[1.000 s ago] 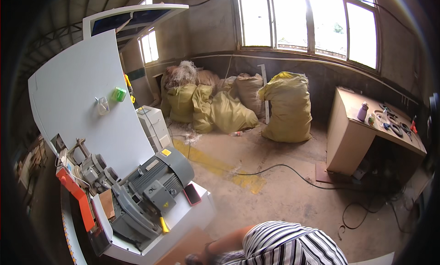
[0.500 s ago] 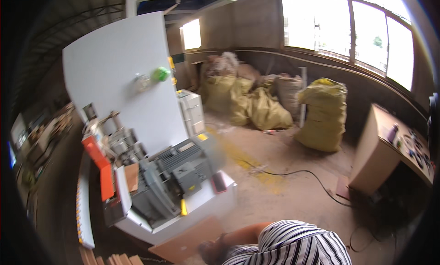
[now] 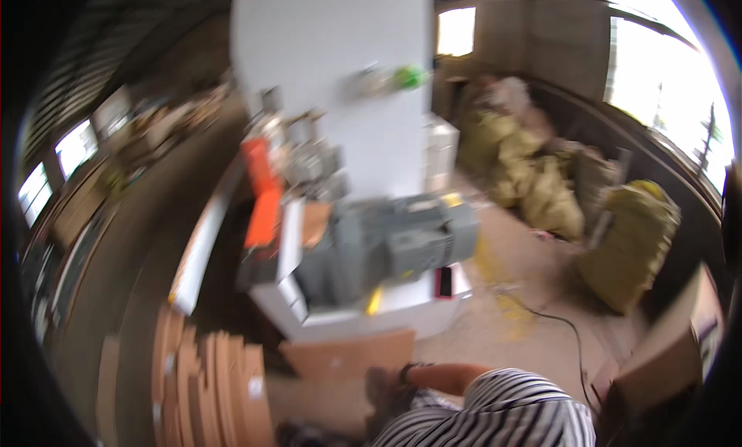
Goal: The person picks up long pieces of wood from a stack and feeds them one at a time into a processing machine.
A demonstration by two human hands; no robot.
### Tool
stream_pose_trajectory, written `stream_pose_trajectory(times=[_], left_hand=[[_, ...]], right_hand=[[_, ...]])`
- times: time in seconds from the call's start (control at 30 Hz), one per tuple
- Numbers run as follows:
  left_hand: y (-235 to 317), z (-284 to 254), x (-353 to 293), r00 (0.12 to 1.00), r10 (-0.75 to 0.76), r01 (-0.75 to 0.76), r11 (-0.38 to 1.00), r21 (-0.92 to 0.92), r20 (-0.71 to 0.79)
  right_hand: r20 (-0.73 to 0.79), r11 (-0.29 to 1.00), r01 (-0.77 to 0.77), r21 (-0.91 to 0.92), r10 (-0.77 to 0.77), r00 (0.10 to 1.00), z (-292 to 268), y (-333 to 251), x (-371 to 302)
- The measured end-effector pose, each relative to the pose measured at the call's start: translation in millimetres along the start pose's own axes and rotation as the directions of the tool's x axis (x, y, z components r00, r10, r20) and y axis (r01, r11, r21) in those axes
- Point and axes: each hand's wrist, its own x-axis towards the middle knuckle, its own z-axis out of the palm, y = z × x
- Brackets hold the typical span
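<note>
My right arm reaches leftward from a black-and-white striped sleeve (image 3: pixel 510 404), with a dark band at the wrist. My right hand (image 3: pixel 382 387) looks dark grey, as if gloved, and is smeared by motion, so its fingers cannot be made out. It hangs low, just below the right part of a brown board (image 3: pixel 348 356) at the foot of a white machine base (image 3: pixel 410 317). Whether it touches the board cannot be told. On the base sits a grey motor (image 3: pixel 417 238) beside a dark phone-like slab (image 3: pixel 444 282). My left hand is out of view.
A stack of brown strips (image 3: pixel 212 393) stands at the lower left. Behind the motor rises a white panel (image 3: pixel 332 76), with an orange guard (image 3: pixel 263 207) to its left. Yellow sacks (image 3: pixel 630 246) line the right wall; a black cable (image 3: pixel 556 317) crosses the floor.
The view has swung left, so the machine and sacks sit further right. More of the brown strips shows. My right arm stays low, its hand now more in view.
</note>
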Motion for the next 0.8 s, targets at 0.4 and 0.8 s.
stream_pose_trajectory(times=[0.4,0.8], left_hand=[[-18.3,52.7,4.4,0.946,-0.276,0.303,0.940,0.156,-0.171],[-23.8,57.2,8.9,0.967,-0.226,0.232,0.972,0.045,-0.113]], right_hand=[[0.161,0.877,-0.455,0.158,0.431,0.888,-11.8,20.4,6.2],[0.121,0.891,-0.430,0.147,0.415,0.902,-15.4,14.5,11.2]])
